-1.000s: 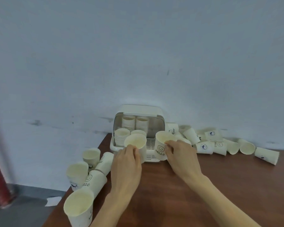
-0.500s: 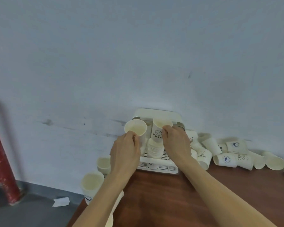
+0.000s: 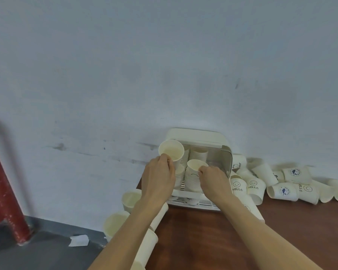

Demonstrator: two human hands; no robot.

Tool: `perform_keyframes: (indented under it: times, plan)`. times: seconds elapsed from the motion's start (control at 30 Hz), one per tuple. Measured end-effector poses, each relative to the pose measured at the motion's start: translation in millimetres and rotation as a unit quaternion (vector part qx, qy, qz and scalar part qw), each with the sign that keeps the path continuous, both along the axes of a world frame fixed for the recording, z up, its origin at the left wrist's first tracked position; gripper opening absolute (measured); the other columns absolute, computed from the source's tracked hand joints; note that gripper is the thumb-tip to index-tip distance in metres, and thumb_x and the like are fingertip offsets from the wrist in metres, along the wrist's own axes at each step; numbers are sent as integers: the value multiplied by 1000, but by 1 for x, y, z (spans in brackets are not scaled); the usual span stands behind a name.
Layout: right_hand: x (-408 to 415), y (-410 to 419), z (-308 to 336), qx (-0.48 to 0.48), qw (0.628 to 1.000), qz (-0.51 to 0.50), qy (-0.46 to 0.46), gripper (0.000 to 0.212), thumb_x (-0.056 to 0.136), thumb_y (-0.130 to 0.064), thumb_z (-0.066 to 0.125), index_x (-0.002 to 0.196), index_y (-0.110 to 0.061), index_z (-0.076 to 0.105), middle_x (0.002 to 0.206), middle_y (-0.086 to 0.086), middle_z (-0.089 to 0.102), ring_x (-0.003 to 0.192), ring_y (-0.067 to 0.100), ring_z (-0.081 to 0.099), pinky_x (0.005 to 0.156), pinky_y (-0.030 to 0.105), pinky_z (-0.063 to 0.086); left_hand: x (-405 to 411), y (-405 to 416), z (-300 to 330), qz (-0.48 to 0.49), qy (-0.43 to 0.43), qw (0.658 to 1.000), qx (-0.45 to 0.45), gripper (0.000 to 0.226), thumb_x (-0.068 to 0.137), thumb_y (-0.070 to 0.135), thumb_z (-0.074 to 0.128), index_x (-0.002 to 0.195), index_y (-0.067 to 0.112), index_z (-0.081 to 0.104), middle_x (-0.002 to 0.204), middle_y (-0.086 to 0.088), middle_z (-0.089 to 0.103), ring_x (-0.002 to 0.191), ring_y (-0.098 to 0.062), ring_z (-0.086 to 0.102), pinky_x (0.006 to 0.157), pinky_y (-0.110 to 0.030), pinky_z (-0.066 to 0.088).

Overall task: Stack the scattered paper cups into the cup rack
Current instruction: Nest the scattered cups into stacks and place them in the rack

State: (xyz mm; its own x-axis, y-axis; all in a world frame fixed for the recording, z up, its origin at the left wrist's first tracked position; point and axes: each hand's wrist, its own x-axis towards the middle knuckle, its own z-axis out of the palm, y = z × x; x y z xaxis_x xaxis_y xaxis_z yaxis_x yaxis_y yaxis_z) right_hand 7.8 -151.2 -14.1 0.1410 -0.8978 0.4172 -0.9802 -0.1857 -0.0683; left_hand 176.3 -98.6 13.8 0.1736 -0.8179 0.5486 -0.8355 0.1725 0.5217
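Observation:
The white cup rack (image 3: 203, 135) stands against the wall on the brown table (image 3: 213, 240), its lid raised and stacks of cups inside. My left hand (image 3: 158, 180) grips a paper cup (image 3: 171, 151) by its rim, lifted at the rack's left front, mouth facing me. My right hand (image 3: 213, 180) pinches the rim of a smiley-face cup (image 3: 194, 173) that sits on a stack in the rack's front row. Scattered paper cups (image 3: 283, 190) lie on their sides to the right of the rack.
More cups (image 3: 130, 198) stand and lie at the table's left edge, partly under my left forearm. A grey wall is close behind the rack. Left of the table the floor shows a red post (image 3: 2, 191) and a paper scrap (image 3: 78, 240).
Both hands carried their cups from the table front up to the rack. The right hand's cup has come down onto a front stack; the left hand's cup stays raised.

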Motion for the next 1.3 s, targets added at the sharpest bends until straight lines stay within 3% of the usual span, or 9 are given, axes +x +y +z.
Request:
perform_keyframes:
  times: [0.33, 0.63, 0.83, 1.0, 1.13, 1.3]
  plan:
    - [11, 15, -7, 52, 998, -15, 36, 26, 89, -4, 40, 109, -7, 54, 114, 13, 57, 102, 30, 50, 72, 32, 29, -2, -35, -4, -4, 2, 1000, 30, 27, 100, 24, 36, 97, 11, 59, 92, -5, 63, 84, -26, 59, 75, -43, 50]
    - [12, 19, -8, 89, 995, -14, 45, 44, 87, -8, 46, 131, -4, 39, 123, 16, 53, 112, 32, 47, 88, 36, 41, -9, -50, -24, 14, -44, 995, 83, 30, 101, 26, 33, 91, 12, 58, 90, -6, 66, 78, -25, 61, 65, -37, 52]
    - [9, 22, -4, 106, 993, -4, 46, 58, 85, -8, 48, 140, -5, 29, 124, 18, 53, 112, 33, 46, 86, 36, 40, -12, -47, -34, 21, -124, 983, 136, 25, 98, 17, 40, 97, 12, 65, 97, -7, 68, 86, -26, 63, 64, -31, 42]
    - [4, 30, -1, 106, 994, -2, 32, 66, 86, -11, 46, 146, -11, 20, 124, 16, 52, 114, 33, 46, 88, 39, 40, -17, -39, -28, 3, -224, 957, 184, 23, 95, 12, 41, 109, 8, 59, 107, -12, 66, 96, -29, 62, 70, -32, 37]
    - [-4, 49, 3, 93, 995, 16, 11, 68, 86, -11, 44, 148, -14, 19, 124, 15, 50, 113, 33, 46, 91, 39, 39, -17, -25, -26, -7, -216, 962, 166, 45, 96, 22, 36, 140, 11, 34, 115, -12, 62, 101, -30, 59, 82, -40, 43]
    - [-14, 84, 12, 65, 997, 44, -22, 65, 87, -11, 41, 149, -19, 21, 113, 11, 52, 103, 30, 48, 86, 37, 37, -11, 18, -22, -23, -153, 981, 114, 44, 99, 30, 32, 140, 17, 38, 112, -7, 59, 102, -27, 54, 89, -40, 43]
